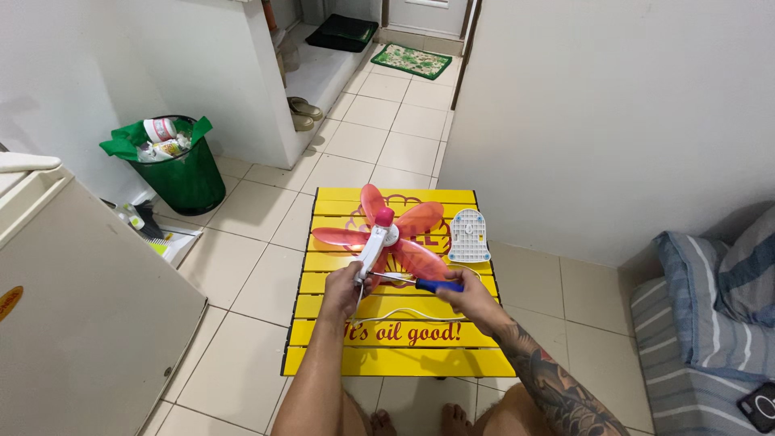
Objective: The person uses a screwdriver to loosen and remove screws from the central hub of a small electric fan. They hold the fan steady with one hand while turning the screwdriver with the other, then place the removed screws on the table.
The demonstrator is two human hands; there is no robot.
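Fan parts sit on the yellow slatted table in front of me, and I go from my knees outward. Nearest, my left hand is closed around the lower end of the fan's white body, fingers wrapped tight on it. My right hand is clamped on a blue-handled screwdriver, its shaft lying sideways with the tip reaching toward the white body by my left hand. A thin white cord loops over the slats just under both hands. Beyond my grip the fan's pink blades spread out over the tabletop, one pink hub at their centre. Just right of the blades lies a white base plate, flat on the table. Farther off on the tiled floor, to the left, stands a green waste bin stuffed with rubbish, and at the far end a green mat lies by a door
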